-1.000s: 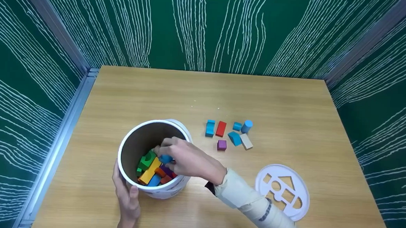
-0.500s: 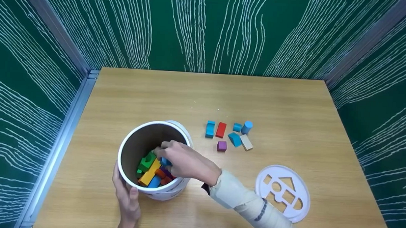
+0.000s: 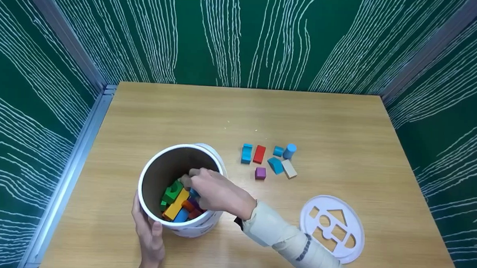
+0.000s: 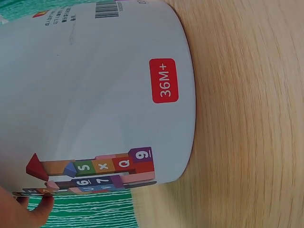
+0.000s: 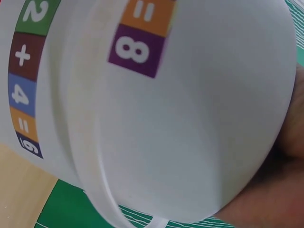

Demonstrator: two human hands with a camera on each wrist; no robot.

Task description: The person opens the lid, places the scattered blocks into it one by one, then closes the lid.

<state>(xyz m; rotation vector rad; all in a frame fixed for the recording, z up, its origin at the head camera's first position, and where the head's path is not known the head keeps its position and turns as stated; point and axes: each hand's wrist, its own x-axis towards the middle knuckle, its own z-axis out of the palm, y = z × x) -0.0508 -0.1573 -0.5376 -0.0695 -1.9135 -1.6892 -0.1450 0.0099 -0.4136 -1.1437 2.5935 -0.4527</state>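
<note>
A white bucket (image 3: pixel 143 194) stands on the table, holding green, yellow, orange, purple and blue building blocks. My left hand (image 3: pixel 150 238) rests against its near left side, fingers along the wall and thumb in front. My right hand (image 3: pixel 216 190) reaches over the rim into the bucket with bent fingers. A blue block (image 3: pixel 194 192) shows at these fingers, mostly covered by the hand, and they appear to pinch it. The right fingertips are hidden. In the left wrist view the bucket's printed side (image 4: pixel 109 95) fills much of the picture.
Right of the bucket lie a teal block (image 3: pixel 246 154), a red block (image 3: pixel 259 154), a purple cube (image 3: pixel 260 173), a blue cylinder (image 3: pixel 289 151) and a pale wooden block (image 3: pixel 289 168). A white lid (image 3: pixel 356 221) with shaped holes lies by the right forearm.
My right hand has sunk a little deeper into the bucket and turned slightly, hiding more of the blue block. My left hand stays against the bucket.
</note>
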